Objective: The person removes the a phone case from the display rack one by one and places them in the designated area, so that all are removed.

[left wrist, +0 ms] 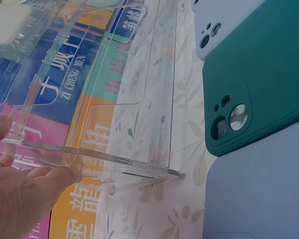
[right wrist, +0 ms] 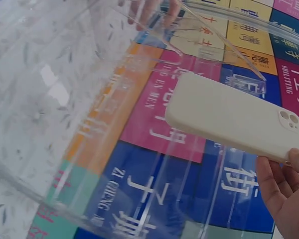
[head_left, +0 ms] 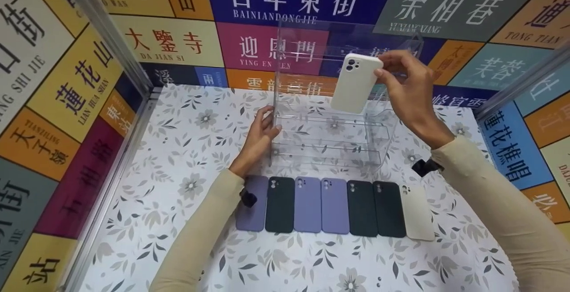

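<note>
A clear acrylic tiered rack (head_left: 334, 127) stands on the floral table (head_left: 178, 158). My left hand (head_left: 267, 120) pinches the rack's left side wall; the left wrist view shows thumb and fingers (left wrist: 35, 181) on either side of the clear wall (left wrist: 139, 124). My right hand (head_left: 385, 67) pinches a cream phone case (head_left: 356, 83) by its top edge and holds it tilted above the rack's upper tiers. The right wrist view shows that cream case (right wrist: 229, 114) in front of the clear rack (right wrist: 89, 99), with my fingers (right wrist: 281, 186) at its camera end.
Several phone cases lie in a row in front of the rack: lavender (head_left: 307, 203), dark green (head_left: 280, 203), dark (head_left: 376, 207) and one cream (head_left: 416, 212). Walls of coloured sign panels (head_left: 173, 38) and metal posts (head_left: 111, 38) close in the table on three sides.
</note>
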The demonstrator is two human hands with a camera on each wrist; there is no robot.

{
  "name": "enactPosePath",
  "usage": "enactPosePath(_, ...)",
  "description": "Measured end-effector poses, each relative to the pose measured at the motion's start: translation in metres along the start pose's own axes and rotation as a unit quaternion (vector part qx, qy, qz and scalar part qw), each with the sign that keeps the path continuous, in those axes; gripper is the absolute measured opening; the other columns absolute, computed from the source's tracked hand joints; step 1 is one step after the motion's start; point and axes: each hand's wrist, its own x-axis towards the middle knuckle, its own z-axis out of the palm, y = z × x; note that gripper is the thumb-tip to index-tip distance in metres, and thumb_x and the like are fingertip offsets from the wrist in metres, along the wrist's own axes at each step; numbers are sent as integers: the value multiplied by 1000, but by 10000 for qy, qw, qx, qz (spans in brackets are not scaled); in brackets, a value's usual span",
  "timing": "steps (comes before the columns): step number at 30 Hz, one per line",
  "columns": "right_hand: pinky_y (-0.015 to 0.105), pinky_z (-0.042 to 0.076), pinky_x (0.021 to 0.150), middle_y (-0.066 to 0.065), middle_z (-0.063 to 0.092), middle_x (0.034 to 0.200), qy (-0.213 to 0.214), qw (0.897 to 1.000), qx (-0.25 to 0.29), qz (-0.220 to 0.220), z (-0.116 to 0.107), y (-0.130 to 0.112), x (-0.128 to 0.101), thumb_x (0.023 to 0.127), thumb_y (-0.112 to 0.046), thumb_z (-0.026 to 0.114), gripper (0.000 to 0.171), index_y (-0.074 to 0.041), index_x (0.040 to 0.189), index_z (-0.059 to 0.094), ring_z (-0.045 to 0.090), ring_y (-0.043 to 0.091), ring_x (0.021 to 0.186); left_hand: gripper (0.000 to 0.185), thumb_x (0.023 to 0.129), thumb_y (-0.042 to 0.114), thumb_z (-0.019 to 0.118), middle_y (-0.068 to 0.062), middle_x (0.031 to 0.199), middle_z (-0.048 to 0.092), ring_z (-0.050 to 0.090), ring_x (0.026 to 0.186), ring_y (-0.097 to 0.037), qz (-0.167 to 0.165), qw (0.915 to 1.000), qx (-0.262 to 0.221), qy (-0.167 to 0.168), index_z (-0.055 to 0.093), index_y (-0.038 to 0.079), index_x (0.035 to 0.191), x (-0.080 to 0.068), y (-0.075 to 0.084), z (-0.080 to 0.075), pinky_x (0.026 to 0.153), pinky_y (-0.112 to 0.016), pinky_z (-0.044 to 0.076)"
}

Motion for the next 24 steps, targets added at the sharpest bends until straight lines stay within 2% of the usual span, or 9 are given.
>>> enactPosePath(7, 19, 61, 82, 11, 77, 111, -135, 9997, 100, -185, -7, 20, -32, 101, 6, 74, 21, 6, 122, 73, 74, 10, 97, 61, 108, -5, 57, -26, 172, 39, 42, 159, -36, -51, 10000, -64, 54, 37, 6, 164, 1, 0, -2, 126, -48, 39)
enactPosePath(11, 19, 61, 82, 13, 77, 113, -217, 9996, 103, -151, -13, 31, -49, 101, 9, 74, 23, 7, 124, 72, 72, 5, 97, 63, 108, -5, 58, -28, 173, 37, 41, 160, -37, 3, 10000, -73, 30, 35, 4, 166, 1, 0, -2, 126, -50, 39)
enactPosePath(15, 17, 60, 84, 14, 76, 117, -302, 9995, 40, 1, -20, 40, -66, 101, 9, 73, 25, 6, 126, 72, 70, 1, 100, 64, 108, -5, 57, -30, 172, 37, 41, 159, -39, 86, 9999, -88, 7, 31, 0, 167, 2, -1, -1, 124, -51, 41)
enactPosePath(24, 13, 58, 83, 13, 76, 117, -164, 9984, -173, 511, -36, 63, -97, 100, 8, 75, 27, 2, 127, 74, 73, 7, 98, 63, 108, -7, 57, -30, 171, 38, 43, 158, -40, 88, 9998, -168, -22, 32, 0, 165, 2, -3, 1, 123, -50, 41)
